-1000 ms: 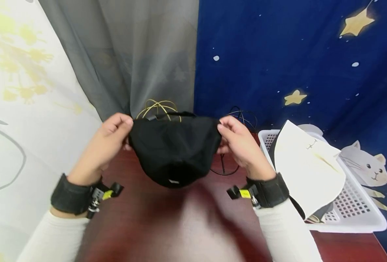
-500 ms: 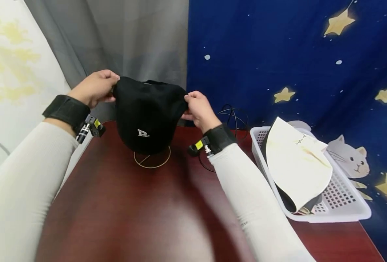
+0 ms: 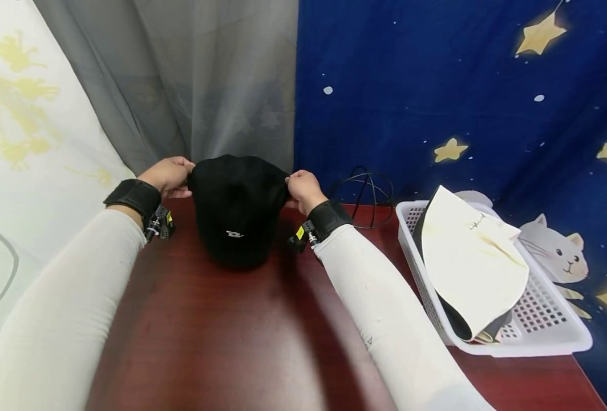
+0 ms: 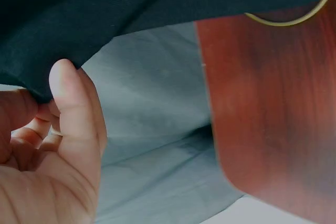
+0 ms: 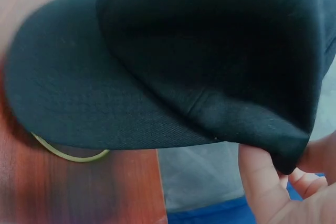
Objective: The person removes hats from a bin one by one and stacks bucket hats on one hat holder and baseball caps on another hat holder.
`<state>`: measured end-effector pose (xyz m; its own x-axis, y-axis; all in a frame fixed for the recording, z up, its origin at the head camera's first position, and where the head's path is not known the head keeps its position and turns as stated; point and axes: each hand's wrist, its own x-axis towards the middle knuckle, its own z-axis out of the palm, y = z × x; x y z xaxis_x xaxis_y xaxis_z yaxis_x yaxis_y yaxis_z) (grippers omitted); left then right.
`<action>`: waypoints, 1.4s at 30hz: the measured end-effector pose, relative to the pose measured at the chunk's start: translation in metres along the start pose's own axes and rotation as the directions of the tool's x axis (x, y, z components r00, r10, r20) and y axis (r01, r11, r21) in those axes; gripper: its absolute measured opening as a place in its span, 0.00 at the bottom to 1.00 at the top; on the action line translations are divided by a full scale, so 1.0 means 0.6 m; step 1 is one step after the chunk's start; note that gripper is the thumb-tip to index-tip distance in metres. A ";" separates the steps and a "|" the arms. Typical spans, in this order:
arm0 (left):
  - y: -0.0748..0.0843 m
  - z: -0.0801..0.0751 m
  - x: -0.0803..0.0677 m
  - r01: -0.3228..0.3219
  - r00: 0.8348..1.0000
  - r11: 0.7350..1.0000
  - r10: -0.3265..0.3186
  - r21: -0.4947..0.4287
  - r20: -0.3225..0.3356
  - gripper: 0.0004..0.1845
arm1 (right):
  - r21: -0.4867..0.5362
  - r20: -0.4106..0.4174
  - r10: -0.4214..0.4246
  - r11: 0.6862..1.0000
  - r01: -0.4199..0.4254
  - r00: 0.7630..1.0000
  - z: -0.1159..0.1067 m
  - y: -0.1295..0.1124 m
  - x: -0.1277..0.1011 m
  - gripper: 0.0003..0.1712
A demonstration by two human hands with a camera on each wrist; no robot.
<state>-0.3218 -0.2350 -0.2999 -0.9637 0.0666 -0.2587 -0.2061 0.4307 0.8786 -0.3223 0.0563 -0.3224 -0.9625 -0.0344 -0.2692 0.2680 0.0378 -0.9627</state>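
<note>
- Your left hand (image 3: 167, 174) and right hand (image 3: 302, 189) each pinch an opposite side edge of the black cap (image 3: 237, 208), thumb against curled fingers, so it hangs level between them.
- Between your grips the cap sits over a gold wire stand (image 5: 71, 153); its ring base shows under the brim.
- Below lies the dark red table (image 3: 221, 331); right of your right grip, a black wire stand (image 3: 365, 191) and a white basket (image 3: 539, 337) holding a cream hat (image 3: 470, 262).
- Beyond your grips hang a grey curtain (image 3: 206, 80) and a starry blue backdrop (image 3: 437, 85).

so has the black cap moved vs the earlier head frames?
Yes. The black cap has come down onto the gold wire stand, against the table.
</note>
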 end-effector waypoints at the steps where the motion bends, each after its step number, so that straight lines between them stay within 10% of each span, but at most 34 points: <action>1: -0.008 0.005 0.003 0.007 1.000 1.000 -0.007 -0.001 0.003 0.10 | -0.004 -0.002 0.002 1.000 -0.002 1.000 -0.001 0.003 0.000 0.09; 10: -0.045 0.049 0.023 0.049 0.998 0.999 -0.049 0.005 0.040 0.13 | -0.076 -0.008 0.005 0.997 -0.006 1.000 -0.011 0.022 0.005 0.10; 23: -0.053 0.047 0.014 0.017 1.000 0.999 -0.018 -0.027 -0.021 0.18 | -0.004 -0.044 -0.061 0.998 0.061 0.997 -0.019 0.060 -0.012 0.07; 31: -0.056 0.041 -0.058 -0.019 0.995 0.998 0.025 0.058 -0.099 0.38 | -0.118 -0.006 -0.162 0.980 0.160 0.987 -0.028 0.082 -0.058 0.15; 36: -0.072 0.088 -0.179 -0.160 0.948 0.940 0.232 0.303 -0.220 0.37 | -0.424 0.108 -0.325 0.840 0.339 0.940 -0.058 0.096 -0.149 0.18; 42: -0.084 0.231 -0.290 -0.296 0.851 0.862 0.434 0.411 -0.296 0.27 | -0.565 0.135 -0.538 0.648 0.511 0.832 -0.105 0.157 -0.254 0.19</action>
<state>-0.1200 -0.1435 -0.3547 -0.9597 -0.0233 0.2799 0.1777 0.7214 0.6693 -0.1532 0.1282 -0.3706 -0.9391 -0.1836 0.2904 -0.3423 0.5712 -0.7460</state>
